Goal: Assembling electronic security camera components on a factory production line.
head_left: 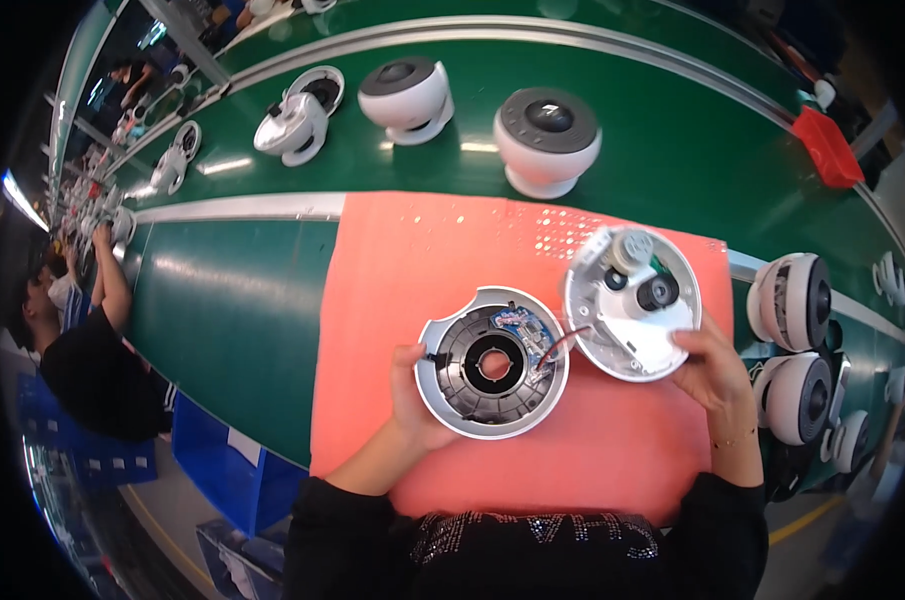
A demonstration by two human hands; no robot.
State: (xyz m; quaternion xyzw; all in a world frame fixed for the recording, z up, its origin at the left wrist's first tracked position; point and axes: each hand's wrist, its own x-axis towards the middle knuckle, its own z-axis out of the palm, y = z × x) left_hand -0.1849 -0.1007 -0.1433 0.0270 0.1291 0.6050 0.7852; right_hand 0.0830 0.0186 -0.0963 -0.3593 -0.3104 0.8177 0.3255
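My left hand is closed on the rim of a round white housing half. Inside it are a black disc with a central hole and a blue circuit board. To its right, my right hand grips the lower right edge of a white round shell, thumb on its inner side. A grey gear-like round part and a black cylindrical motor sit inside the shell. Thin dark and red wires run between the two halves. Both open sides face up, over a salmon-coloured mat.
Several white round devices with grey tops, such as one device, stand on the green conveyor beyond the mat. More devices stand at the right. A red tray lies far right. Another person works at the left, near a blue bin.
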